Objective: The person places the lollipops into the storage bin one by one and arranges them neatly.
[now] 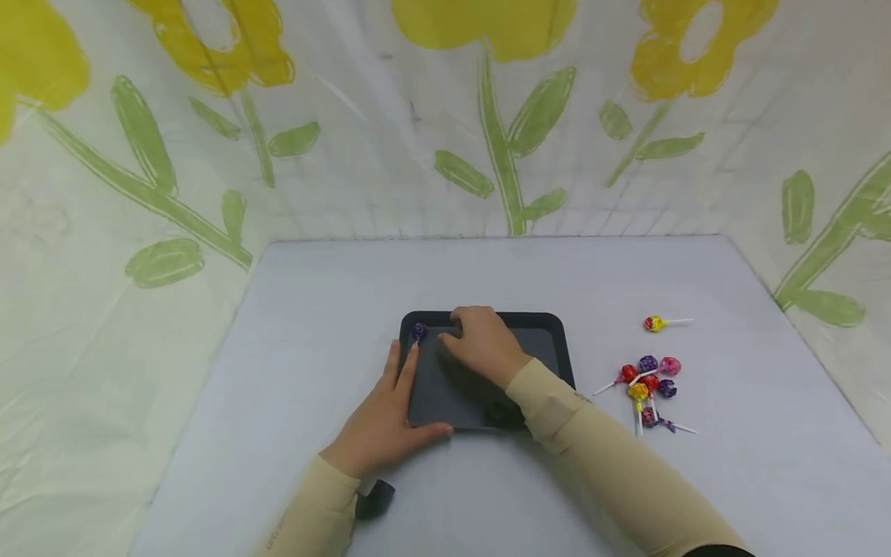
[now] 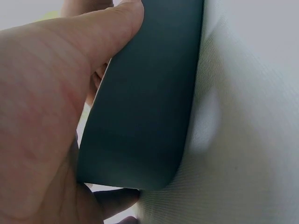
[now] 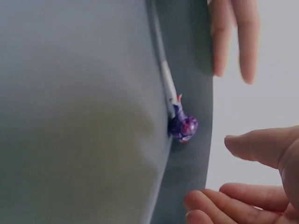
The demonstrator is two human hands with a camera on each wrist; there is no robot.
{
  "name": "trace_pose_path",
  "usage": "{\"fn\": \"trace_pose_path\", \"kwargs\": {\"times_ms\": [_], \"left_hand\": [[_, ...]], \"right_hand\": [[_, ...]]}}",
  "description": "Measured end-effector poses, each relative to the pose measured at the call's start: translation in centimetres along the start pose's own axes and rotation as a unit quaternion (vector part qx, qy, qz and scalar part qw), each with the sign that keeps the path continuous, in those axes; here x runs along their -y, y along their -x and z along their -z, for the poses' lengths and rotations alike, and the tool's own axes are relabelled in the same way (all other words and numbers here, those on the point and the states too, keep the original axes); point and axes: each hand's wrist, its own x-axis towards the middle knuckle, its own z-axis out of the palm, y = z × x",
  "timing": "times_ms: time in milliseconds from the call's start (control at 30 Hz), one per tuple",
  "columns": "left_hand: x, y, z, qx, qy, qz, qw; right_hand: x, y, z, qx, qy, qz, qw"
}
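Note:
A dark grey tray [image 1: 428, 406] lies on the white table. One purple-wrapped lollipop [image 3: 182, 127] rests in it along the left wall, its white stick pointing toward the tray's front. My left hand [image 1: 386, 422] spans the near left corner, thumb touching the front wall [image 2: 140, 102], fingers stretched along the left side. Above the tray's back part is my right hand [image 1: 487, 344], fingers bent loosely. In the right wrist view a gap separates its thumb from its fingers, with nothing between them, close to the lollipop's head.
Several lollipops in red, yellow, pink and purple wrappers lie in a loose pile right of the tray, among them a yellow lollipop [image 1: 638, 391]. Behind them is a single red-and-yellow lollipop [image 1: 654, 323]. A flower-printed curtain [image 1: 390, 170] hangs behind the table [image 1: 313, 309].

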Motion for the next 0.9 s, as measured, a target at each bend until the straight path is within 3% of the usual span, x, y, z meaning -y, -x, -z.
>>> {"fn": "trace_pose_path", "kwargs": {"times_ms": [533,900], "left_hand": [[0.2,0.0,0.2,-0.002,-0.008,0.001,1.0000],[0.0,-0.1,0.1,0.010,0.003,0.004,0.9999]], "right_hand": [[-2.5,3.3,2.3,-0.018,-0.064,-0.027,0.997],[-3.7,5.6,3.5,-0.034,-0.062,-0.052,0.996]]}}
